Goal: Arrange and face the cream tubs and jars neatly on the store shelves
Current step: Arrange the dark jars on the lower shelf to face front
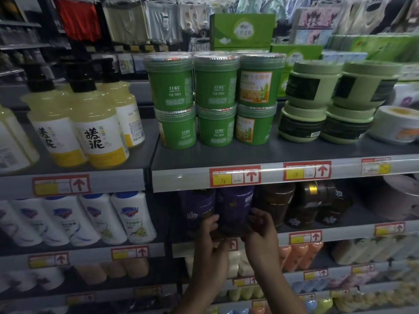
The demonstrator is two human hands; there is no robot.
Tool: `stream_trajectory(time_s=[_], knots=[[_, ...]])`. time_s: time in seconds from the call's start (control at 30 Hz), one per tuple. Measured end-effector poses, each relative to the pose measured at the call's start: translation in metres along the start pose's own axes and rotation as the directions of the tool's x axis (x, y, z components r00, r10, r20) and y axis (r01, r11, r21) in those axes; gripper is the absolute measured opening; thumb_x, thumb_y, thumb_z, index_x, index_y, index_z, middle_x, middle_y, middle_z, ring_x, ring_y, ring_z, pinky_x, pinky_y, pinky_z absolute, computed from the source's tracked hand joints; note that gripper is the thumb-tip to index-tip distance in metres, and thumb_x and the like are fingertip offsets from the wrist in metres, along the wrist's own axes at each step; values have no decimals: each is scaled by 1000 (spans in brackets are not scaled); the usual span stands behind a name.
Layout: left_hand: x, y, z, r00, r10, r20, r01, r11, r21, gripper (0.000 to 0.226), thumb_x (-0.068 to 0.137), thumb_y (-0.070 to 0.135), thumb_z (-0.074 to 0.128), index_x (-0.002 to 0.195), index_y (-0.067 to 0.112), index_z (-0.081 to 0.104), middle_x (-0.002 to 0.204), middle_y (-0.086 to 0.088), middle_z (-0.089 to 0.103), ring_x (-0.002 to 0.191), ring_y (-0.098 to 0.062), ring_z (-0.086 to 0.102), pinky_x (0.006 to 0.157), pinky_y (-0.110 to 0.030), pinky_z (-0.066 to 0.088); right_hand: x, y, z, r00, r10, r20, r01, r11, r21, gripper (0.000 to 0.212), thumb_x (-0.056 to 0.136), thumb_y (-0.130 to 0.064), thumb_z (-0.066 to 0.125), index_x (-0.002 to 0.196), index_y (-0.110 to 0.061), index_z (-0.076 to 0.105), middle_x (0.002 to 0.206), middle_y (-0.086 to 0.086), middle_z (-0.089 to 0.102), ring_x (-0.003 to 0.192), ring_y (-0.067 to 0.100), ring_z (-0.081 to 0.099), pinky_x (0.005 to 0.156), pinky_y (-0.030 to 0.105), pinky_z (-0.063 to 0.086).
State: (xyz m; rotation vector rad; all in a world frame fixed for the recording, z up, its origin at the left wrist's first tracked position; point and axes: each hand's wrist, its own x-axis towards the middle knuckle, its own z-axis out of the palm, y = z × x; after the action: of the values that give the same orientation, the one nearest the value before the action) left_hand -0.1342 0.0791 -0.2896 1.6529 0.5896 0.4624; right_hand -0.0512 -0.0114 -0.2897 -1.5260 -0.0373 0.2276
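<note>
purple jar point(234, 211) sits at the front of the second shelf point(340, 232), clamped between both sets of fingers, a second purple jar point(196, 209) just outside the left fingers and brown jars point(274, 205) just beyond the right. left hand point(209, 236) and right hand point(260, 230) cup its lower sides. best to turn it gently till the label faces out, keeping the base flat.

Dim store aisle w/ grey metal shelves point(260, 155), clothing racks point(127, 21) behind.

Left hand point(209, 236) bare, right hand point(260, 230) bare, forearms uncovered, fingers ringless
</note>
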Motion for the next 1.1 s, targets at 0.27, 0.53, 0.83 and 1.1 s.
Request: stream_trajectory(time_s=[0.27,0.53,0.83,1.1], knots=[[10,18,21,986,-101,135,92,993,76,95,84,28,55,154,65,4,162,9,36,143,-14,44,118,-47,43,5,-21,-7,991,78,107,-84,995,61,49,97,2,62,138,-23,56,125,2,73,115,20,70,99,47,59],[18,18,39,987,-112,119,94,984,149,86,106,24,53,162,47,-8,171,7,22,156,-22,28,121,-50,38,14,-52,9,945,285,158,-313,931,190,51,98,-41,71,140,-15,59,123,4,75,108,21,70,76,32,53],[25,12,44,989,-34,142,1,975,222,78,108,35,49,165,38,-5,173,11,12,159,-13,15,128,-41,26,21,-59,18,929,335,156,-359,919,164,58,94,-45,75,140,-14,56,122,5,74,101,22,69,71,34,51],[18,13,43,992,22,126,-54,966,254,89,105,30,58,163,41,-8,174,11,3,160,-13,9,129,-37,21,30,-59,17,931,339,137,-357,924,136,47,98,-37,73,135,-20,51,113,0,66,88,18,58,87,46,48]])
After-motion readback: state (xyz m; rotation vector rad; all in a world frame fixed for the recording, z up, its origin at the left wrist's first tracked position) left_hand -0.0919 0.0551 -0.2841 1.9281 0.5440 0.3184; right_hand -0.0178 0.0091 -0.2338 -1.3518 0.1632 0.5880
